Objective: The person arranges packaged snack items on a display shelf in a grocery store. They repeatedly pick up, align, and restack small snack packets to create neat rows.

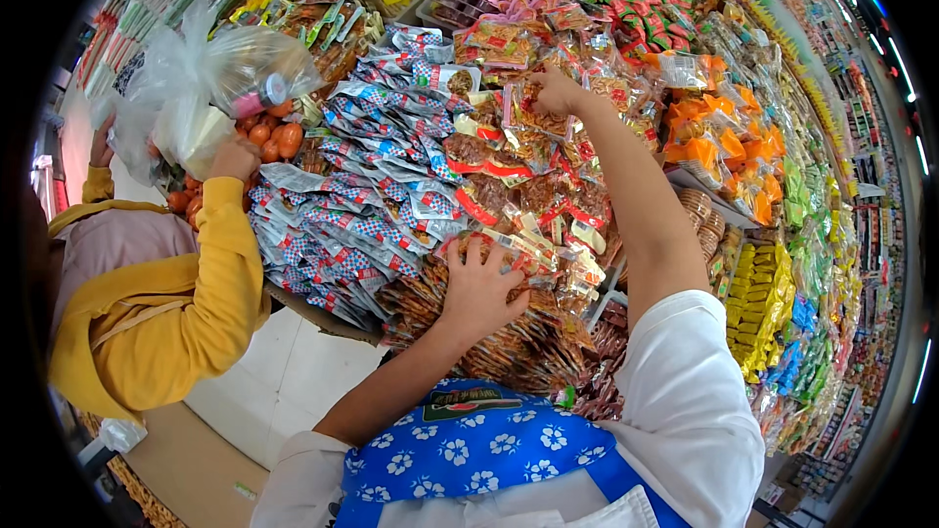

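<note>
Packaged snacks cover the display in front of me. My left hand [480, 282] rests with spread fingers on reddish-brown snack packets [506, 337] at the near edge. Farther off, my right hand [555, 92] reaches onto a clear packet with a red label [539, 117]; its fingertips touch the packet, but whether they grip it is unclear. Between the hands lie packets with red and cream trim [488, 154]. Blue-and-white checked pouches [381, 161] are heaped to the left of them.
At the left, a person in a yellow jacket [227, 286] stands by red-orange round items [275, 138], with a clear plastic bag [183, 81] of goods. Orange-topped packets [733, 139] and yellow packets [755, 301] fill the right side. A cardboard edge [323, 319] borders the display near the tiled floor.
</note>
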### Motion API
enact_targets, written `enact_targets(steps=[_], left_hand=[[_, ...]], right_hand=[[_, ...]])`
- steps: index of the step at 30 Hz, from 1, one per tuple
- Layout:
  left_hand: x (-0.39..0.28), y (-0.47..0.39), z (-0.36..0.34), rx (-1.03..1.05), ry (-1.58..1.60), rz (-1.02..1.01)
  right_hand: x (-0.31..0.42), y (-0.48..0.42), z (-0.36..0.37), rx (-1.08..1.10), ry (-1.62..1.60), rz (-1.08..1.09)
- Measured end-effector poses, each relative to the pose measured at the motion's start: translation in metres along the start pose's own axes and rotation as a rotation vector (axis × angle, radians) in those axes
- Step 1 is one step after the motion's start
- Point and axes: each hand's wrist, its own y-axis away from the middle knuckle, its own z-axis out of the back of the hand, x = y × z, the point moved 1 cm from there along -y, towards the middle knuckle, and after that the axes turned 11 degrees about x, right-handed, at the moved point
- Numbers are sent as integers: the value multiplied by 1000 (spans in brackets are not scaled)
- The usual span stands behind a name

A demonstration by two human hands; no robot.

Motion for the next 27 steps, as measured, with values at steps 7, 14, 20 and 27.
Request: enact_targets(steps=[7, 14, 20, 27], left_hand=[[1, 1, -2, 10, -22, 8], [0, 2, -1, 16, -17, 18], [-1, 0, 1, 17, -37, -1], [2, 2, -6, -20, -60, -29]], right_hand=[[5, 17, -8, -3, -492, -43], [24, 134, -73, -145, -685, -86], [20, 216, -102, -379, -703, -99], [63, 334, -133, -394, -575, 10]])
